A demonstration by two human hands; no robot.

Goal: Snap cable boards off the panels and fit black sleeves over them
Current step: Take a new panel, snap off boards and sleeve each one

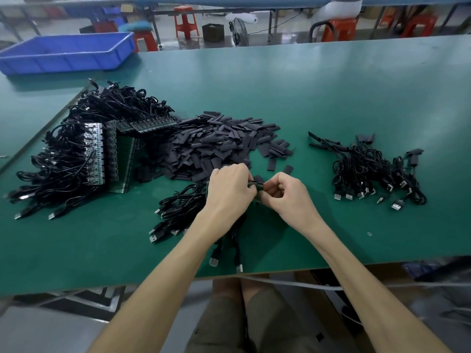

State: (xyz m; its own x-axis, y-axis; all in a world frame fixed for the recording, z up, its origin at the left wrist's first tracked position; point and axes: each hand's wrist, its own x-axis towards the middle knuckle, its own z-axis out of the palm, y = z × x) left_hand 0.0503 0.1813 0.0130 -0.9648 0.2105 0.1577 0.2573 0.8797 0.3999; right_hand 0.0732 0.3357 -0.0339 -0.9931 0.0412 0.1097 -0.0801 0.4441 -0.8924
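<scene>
On the table (331, 93), a tray (63, 63) sits at the upper left of the frame. Below it, a pile of panels (96, 154) tangled in cables fills the left, with a heap of sleeves (216, 143) touching its right side and a bundle of cables (369, 171) well apart at the right. At lower centre, the left hand (229, 189) and right hand (285, 197) pinch a small panel (257, 186) between them, over loose cables (178, 212).

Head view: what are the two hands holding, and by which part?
A green panel of cable boards: the left hand grips its left part, the right hand pinches its right end.
</scene>
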